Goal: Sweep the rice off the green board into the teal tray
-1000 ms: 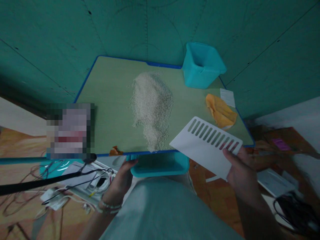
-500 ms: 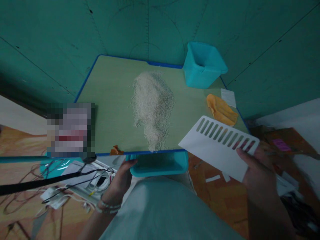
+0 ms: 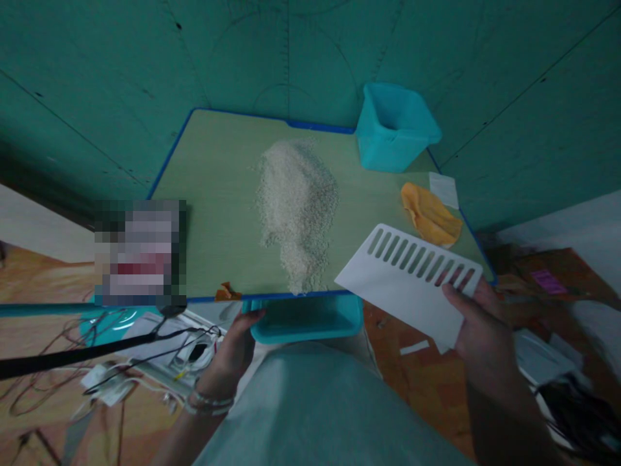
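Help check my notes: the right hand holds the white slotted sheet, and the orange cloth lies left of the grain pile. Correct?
Not quite: the head view shows the orange cloth right of the grain pile. The right hand holds the white slotted sheet.

The left grip (image 3: 239,342) holds a tub (image 3: 306,334) at the desk's (image 3: 218,194) front edge. The right grip (image 3: 485,331) holds a slotted scraper (image 3: 405,296). Grain (image 3: 297,200) lies heaped centrally; a bin (image 3: 385,149) stands rear right.

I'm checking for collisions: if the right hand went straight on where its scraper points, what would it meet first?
Probably the grain pile, scraper first, though its height above the table is unclear.
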`<state>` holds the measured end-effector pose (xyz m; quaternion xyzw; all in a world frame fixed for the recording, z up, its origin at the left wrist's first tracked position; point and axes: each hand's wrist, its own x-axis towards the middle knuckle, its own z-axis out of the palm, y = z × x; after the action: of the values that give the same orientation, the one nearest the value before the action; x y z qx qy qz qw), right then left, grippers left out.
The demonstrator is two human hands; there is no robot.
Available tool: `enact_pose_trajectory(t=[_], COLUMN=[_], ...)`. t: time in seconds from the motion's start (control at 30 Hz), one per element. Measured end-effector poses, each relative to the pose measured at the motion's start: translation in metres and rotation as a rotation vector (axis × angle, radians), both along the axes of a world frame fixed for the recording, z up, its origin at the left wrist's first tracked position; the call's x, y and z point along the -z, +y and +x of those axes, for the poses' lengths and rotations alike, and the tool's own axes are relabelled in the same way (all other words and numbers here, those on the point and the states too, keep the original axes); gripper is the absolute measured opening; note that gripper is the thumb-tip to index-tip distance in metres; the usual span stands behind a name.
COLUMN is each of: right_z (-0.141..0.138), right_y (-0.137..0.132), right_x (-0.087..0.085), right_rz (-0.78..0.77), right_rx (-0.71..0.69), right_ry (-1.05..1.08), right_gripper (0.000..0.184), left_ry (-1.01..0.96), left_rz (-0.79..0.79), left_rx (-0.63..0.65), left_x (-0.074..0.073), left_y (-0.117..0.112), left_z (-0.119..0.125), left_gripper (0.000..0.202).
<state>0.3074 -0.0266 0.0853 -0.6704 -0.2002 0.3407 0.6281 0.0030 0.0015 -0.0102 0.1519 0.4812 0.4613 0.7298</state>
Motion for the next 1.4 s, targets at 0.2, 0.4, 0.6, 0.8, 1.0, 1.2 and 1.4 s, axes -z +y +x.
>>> enact_pose_trajectory(t=[0.2,0.4,0.6,0.8,1.0,1.2,1.4], right_z=[-0.011,-0.020,-0.016,-0.015,-0.017,-0.014,-0.004], right_y=[-0.001,0.004,0.014,0.009,0.003,0.002,0.031], right_x=[0.006,0.010,0.014,0.025,0.026,0.024,0.015], right_rz=[0.036,0.081,0.153,0.136,0.092,0.108,0.314], right_rx=[-0.081,-0.114,0.001,-0.147,-0.239,-0.239,-0.109], right_ry=[0.038,0.095,0.112,0.131,0.139,0.134,0.047], right_gripper=[0.029,0.034,0.038,0.035,0.038,0.038,0.042], left_ry=[-0.006,-0.018,-0.016,0.003,-0.003,-0.020,0.002], left_rz=[-0.007,-0.005,0.005,0.005,-0.009,0.015,0.032], left_rx=[0.013,-0.005,0.017,0.000,-0.006,0.001,0.013], left_x=[0.000,-0.001,-0.004,-0.005,-0.003,-0.004,-0.001], left_y=[0.002,0.002,-0.001,0.001,0.001,0.000,0.000], left_z=[0.003,0.003,0.000,0.003,0.004,0.003,0.000], left_gripper=[0.028,0.029,0.031,0.030,0.038,0.031,0.030])
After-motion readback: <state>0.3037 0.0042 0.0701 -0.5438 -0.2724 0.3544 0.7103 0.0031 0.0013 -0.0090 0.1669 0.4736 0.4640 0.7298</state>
